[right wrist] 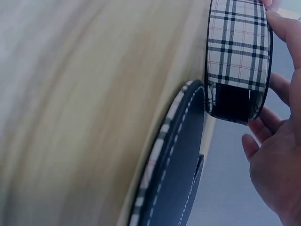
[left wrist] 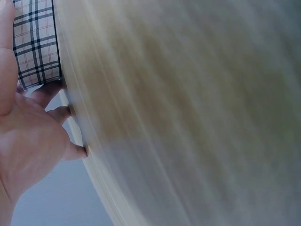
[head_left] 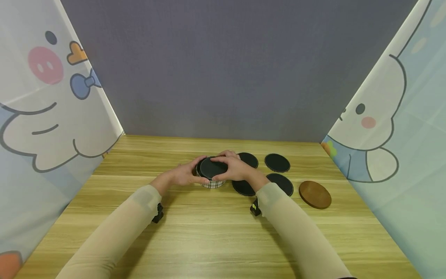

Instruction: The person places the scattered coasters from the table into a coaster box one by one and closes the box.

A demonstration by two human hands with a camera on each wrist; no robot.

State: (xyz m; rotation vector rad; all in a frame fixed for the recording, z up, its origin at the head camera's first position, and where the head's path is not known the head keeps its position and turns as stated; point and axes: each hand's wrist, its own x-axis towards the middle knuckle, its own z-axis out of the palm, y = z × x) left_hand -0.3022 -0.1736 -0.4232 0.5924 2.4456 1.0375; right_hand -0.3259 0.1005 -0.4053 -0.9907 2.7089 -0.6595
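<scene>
A round coaster holder (right wrist: 237, 49) with black-and-white plaid sides stands on the table, a gap in its wall facing the right wrist camera. My left hand (head_left: 184, 173) grips it from the left, thumb in front and fingers behind; its plaid wall (left wrist: 37, 42) also shows in the left wrist view. A black round coaster (head_left: 210, 167) lies at the top of the holder. From the right, my right hand (head_left: 236, 167) grasps this coaster between thumb and fingers. Whether the coaster rests fully inside the rim is hidden by my fingers.
Black coasters lie right of the hands: two at the back (head_left: 277, 162) and two nearer (head_left: 280, 183), partly behind my right wrist. A brown wooden disc (head_left: 315, 194) lies farther right. A grey panel (head_left: 223, 69) rises behind the wooden table (head_left: 209, 240).
</scene>
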